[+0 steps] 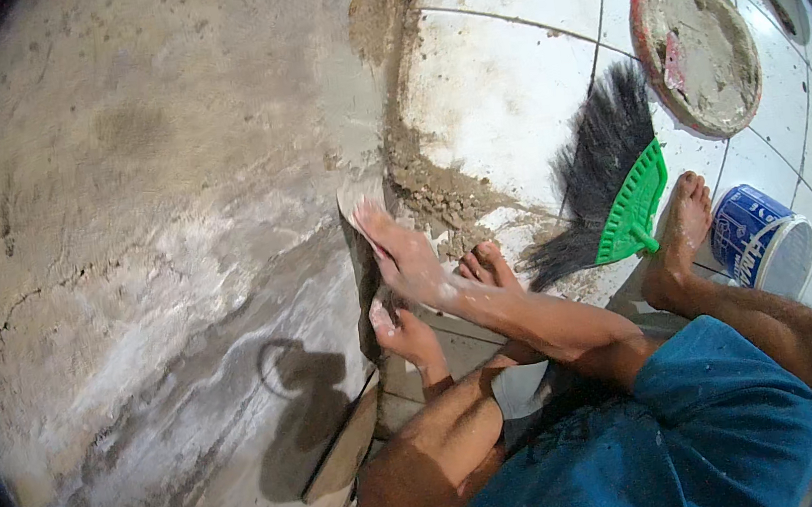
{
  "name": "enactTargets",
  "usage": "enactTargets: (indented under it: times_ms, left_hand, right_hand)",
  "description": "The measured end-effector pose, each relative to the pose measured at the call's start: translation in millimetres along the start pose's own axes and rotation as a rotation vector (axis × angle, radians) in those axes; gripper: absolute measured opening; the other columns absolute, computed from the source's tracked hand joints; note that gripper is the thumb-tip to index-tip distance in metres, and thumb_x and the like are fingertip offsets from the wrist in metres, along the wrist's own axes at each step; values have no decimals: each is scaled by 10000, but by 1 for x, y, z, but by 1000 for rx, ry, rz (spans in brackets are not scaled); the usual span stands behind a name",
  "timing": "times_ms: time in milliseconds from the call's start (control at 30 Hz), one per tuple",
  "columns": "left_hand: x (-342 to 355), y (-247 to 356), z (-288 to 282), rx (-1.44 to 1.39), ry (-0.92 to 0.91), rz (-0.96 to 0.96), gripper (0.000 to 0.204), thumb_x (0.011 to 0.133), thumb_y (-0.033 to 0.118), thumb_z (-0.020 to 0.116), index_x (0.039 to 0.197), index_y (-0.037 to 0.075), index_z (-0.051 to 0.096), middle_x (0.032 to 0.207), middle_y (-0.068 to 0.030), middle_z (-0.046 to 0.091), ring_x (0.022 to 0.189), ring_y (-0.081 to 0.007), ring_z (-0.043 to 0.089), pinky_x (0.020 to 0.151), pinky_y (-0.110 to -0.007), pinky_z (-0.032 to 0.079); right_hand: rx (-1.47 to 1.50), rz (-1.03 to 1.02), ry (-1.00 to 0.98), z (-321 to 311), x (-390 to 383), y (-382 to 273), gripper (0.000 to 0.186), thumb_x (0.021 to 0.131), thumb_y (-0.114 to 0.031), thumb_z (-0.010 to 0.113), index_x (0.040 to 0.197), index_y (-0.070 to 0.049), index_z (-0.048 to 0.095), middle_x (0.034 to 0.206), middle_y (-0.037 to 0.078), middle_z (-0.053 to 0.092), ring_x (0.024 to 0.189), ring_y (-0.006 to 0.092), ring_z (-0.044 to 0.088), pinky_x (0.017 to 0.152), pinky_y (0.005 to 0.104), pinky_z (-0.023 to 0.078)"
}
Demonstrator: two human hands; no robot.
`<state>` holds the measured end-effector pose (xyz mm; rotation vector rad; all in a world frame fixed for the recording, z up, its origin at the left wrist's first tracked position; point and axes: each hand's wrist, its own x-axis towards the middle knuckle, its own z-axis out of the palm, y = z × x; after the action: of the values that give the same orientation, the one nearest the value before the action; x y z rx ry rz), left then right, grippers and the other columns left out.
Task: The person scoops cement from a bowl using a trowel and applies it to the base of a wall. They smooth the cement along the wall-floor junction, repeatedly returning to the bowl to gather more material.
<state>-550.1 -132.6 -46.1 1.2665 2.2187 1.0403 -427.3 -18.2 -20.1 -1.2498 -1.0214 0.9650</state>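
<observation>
Plastered wall, cracked, left half of frame; uneven pressure might crumble its edge. Left leg, lower centre, mostly hiding left forearm. Right hand, mid-frame, fingers extended, grip unclear. Left hand, below it, partly curled, contents indeterminable. Pale flat piece, at right fingertips: kind unclear.

Right hand extends forward, beyond left hand.

I'm looking down through the left head-worn fisheye, the right hand and left hand close below it. My wide, curving view takes in the wall on its left, tiled floor on its right.
</observation>
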Motion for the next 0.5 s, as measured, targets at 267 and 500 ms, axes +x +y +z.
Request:
enactTargets:
  times_ms: [267,500]
  left_hand:
    - [6,25,-6,-102,-100,-89,316,974,-50,602,1281,-125,599,1263,-188,686,1146,-255,652,1011,-360,525]
    - [0,15,-1,-279,-107,-164,319,960,-71,605,1277,-112,600,1281,-173,661,1139,-250,655,998,-348,545]
  right_hand:
    - [-56,586,231,-61,80,10,234,871,-136,582,929,46,718,650,134,649,585,223,609,568,418,482]
    - [28,519,166,-54,97,-48,247,853,-136,573,944,56,700,756,248,643,742,402,639,703,474,507]
